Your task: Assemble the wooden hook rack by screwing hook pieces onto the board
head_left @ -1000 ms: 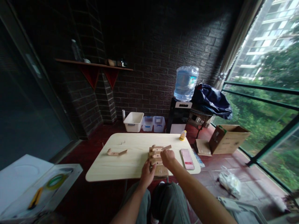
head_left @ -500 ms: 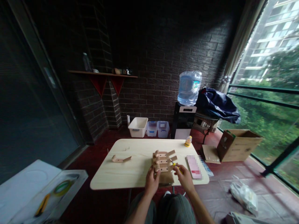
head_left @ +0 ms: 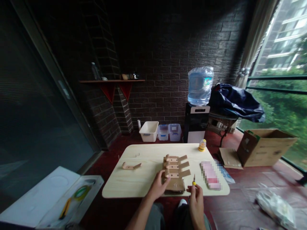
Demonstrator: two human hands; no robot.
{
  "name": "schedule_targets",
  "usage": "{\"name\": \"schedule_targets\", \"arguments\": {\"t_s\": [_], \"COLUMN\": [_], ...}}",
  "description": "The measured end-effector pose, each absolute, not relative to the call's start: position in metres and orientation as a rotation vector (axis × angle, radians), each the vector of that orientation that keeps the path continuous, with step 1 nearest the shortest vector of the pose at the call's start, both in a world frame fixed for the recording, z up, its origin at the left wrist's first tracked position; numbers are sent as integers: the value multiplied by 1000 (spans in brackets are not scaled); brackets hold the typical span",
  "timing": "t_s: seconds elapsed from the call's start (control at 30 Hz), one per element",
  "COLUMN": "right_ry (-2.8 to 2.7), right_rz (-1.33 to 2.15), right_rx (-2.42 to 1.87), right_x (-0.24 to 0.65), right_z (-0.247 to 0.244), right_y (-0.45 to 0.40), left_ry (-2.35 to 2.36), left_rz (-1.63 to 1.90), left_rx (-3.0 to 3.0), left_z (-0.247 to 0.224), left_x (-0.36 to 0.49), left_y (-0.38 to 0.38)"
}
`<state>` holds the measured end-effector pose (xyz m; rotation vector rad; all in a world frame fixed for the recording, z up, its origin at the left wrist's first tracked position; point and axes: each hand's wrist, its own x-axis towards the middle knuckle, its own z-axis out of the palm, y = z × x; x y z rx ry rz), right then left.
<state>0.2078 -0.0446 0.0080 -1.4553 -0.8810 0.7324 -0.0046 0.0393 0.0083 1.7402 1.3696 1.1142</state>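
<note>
Seemingly an enclosed home balcony or sunroom: tall green-framed windows (head_left: 275,84) facing trees rise to the right beyond the hand gripping the yellow-collared screwdriver (head_left: 194,182); ahead of that grip stand a dark brick wall (head_left: 165,48) and black-and-white water dispenser (head_left: 196,123).

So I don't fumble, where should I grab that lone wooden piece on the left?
Probably pinch the lone wooden piece from above by the edges of its slanted right end: that part seems to rise off the tabletop, while its middle lies low and its other end curls.
</note>
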Motion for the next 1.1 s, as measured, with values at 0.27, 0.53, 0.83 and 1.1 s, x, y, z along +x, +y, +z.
{"name": "schedule_targets", "arguments": {"t_s": [0.27, 0.53, 0.83, 1.1], "right_ry": [-879, -643, -515, -495], "right_rz": [767, 900, 836, 834], "right_rx": [-1454, -1309, -1262, -1222], "right_x": [206, 210, 192, 168], "right_z": [0, -3, 10, 10], "right_y": [-36, -28, -16, -11], "left_ry": [1621, 2259, 2514, 2256], "left_rz": [1180, 1124, 673, 884], "left_rx": [1802, 2128, 1608, 1564], "left_z": [52, 59, 20, -7], "left_x": [-100, -184, -263, -260], "left_y": [94, 124, 149, 151]}}
